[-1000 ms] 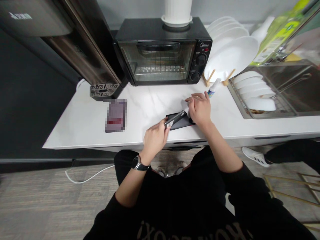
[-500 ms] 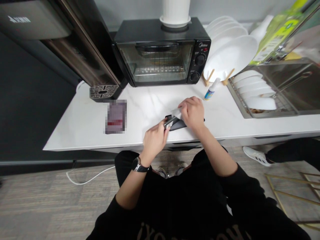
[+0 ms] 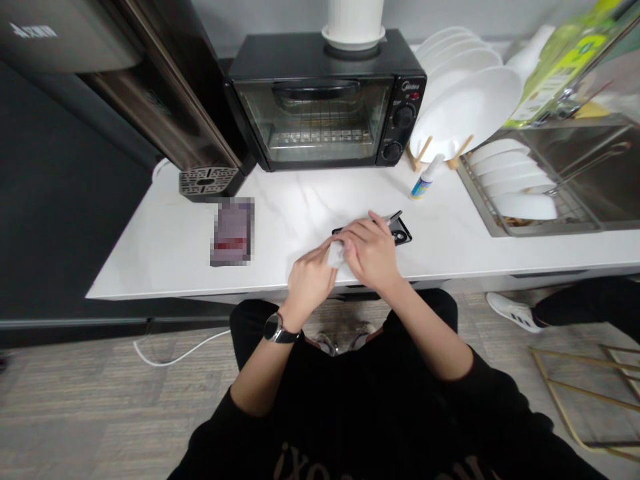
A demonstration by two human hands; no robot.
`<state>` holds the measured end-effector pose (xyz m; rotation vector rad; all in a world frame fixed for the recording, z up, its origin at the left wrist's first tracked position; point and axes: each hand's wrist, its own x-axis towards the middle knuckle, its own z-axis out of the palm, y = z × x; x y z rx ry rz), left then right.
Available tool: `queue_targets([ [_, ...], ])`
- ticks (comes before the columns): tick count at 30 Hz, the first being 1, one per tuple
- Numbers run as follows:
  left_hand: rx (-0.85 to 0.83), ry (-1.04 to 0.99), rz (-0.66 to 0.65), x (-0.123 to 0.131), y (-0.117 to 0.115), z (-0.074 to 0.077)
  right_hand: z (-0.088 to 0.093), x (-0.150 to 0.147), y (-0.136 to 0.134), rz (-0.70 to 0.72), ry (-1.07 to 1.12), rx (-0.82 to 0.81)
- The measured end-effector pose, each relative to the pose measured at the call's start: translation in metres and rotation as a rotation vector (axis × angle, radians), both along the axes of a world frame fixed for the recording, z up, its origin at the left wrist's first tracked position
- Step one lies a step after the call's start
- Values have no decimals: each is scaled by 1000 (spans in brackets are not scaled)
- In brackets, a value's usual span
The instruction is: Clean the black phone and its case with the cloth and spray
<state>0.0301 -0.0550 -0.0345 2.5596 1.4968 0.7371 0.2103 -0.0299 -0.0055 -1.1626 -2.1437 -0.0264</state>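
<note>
My left hand (image 3: 311, 279) is closed around the near end of a slim, phone-like object (image 3: 395, 218) with a dark edge. Only its far end shows, past the fingers of my right hand. A white tissue (image 3: 336, 253) is bunched between the hands, and my right hand (image 3: 371, 252) closes over it and the object. Under both hands a black phone case (image 3: 406, 235) with round camera cutouts lies on the counter, its middle covered by my right hand. A small spray bottle (image 3: 424, 183) with a blue label stands behind to the right.
A black toaster oven (image 3: 320, 127) backs the white counter (image 3: 280, 207). A blurred purple packet (image 3: 233, 233) lies at left, beside a drink dispenser (image 3: 207, 183). White plates (image 3: 463, 110) stand in a rack near the sink (image 3: 613, 193). Another person's shoe (image 3: 513, 312) is at right.
My right hand has slid toward me and left along the slim object with the tissue, meeting my left hand. The object's far end and the case's camera end now show.
</note>
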Motion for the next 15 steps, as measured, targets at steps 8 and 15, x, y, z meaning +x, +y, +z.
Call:
queue_targets([
  [8, -7, -6, -59, 1, -2, 9, -9, 44, 25, -395, 189, -50],
  [15, -53, -50, 21, -1, 2, -1, -6, -23, -31, 110, 14, 26],
])
